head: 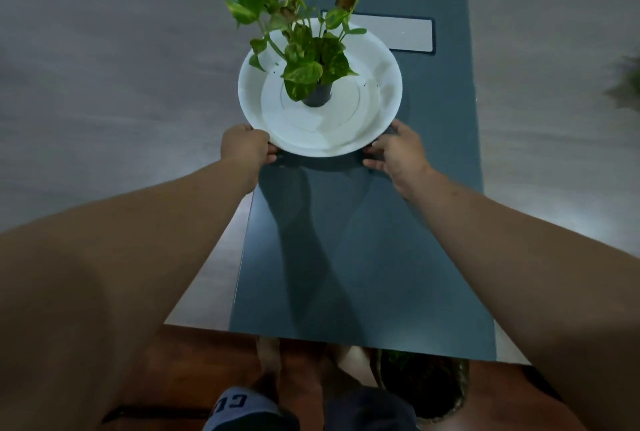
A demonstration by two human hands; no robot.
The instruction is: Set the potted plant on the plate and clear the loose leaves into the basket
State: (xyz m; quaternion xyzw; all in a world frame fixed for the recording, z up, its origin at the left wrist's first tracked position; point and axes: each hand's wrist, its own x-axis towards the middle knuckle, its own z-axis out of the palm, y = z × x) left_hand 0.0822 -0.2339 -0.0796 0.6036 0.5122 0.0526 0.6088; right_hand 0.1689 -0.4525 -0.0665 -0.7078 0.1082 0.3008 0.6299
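Both hands' grip [246,143] [398,148] on round white plate [377,108]

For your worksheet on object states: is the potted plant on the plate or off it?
On it. The potted plant has its dark pot standing upright near the middle of the white plate, ringed by bare plate surface.

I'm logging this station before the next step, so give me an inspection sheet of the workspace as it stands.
Surface: dark blue-grey table top, with a pale grey inset panel behind the plate.
Job's things: potted plant stands upright on the white plate; basket on the floor below the near edge.
Clutter: no loose leaves seen on the table.
Grippers: left hand and right hand grip the plate's near rim.
Cables: nothing seen.
Surroundings: grey floor, brown floor near the feet.
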